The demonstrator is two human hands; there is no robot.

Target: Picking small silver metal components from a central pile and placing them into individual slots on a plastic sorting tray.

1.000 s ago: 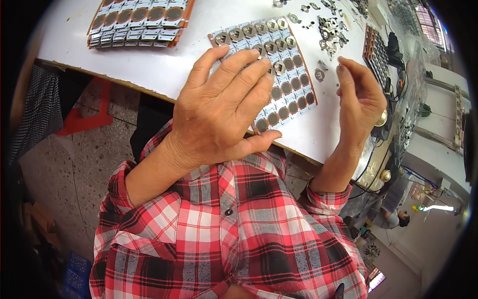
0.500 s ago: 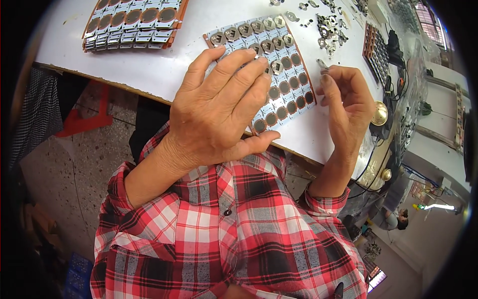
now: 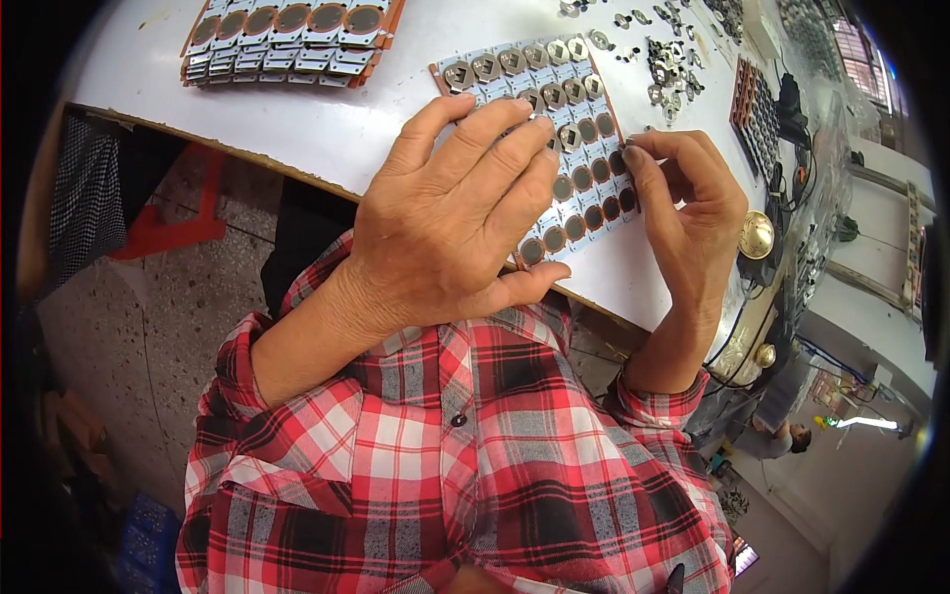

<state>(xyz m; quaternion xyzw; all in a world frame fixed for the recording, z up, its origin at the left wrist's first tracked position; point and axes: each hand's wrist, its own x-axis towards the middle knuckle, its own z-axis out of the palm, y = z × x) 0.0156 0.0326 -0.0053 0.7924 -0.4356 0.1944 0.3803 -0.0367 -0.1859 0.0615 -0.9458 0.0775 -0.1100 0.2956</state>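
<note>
A light-blue circuit board panel point(image 3: 591, 220) with orange edges lies aslant on the white table, covered in rows of round dark pads. Silvery metal battery clips point(image 3: 512, 61) sit on the pads of its far rows; the near rows show bare pads. My left hand point(image 3: 450, 213) rests over the panel's left side, fingers stretched out and thumb at the near edge, hiding part of the rows. At the panel's right edge my right hand point(image 3: 688, 193) pinches a small metal clip point(image 3: 630, 142) between thumb and forefinger, mostly hidden by the fingertips.
A stack of similar panels point(image 3: 287, 45) stands at the far left of the table point(image 3: 129, 74). Loose metal clips point(image 3: 668, 71) are scattered beyond my right hand. Another dark-dotted panel point(image 3: 757, 114) and a round brass-coloured knob point(image 3: 756, 235) are at the right. Someone point(image 3: 782, 421) is in the background.
My right hand has brought the small clip from beside the panel to its right edge. My left hand keeps its place on the panel; the whole view has shifted slightly.
</note>
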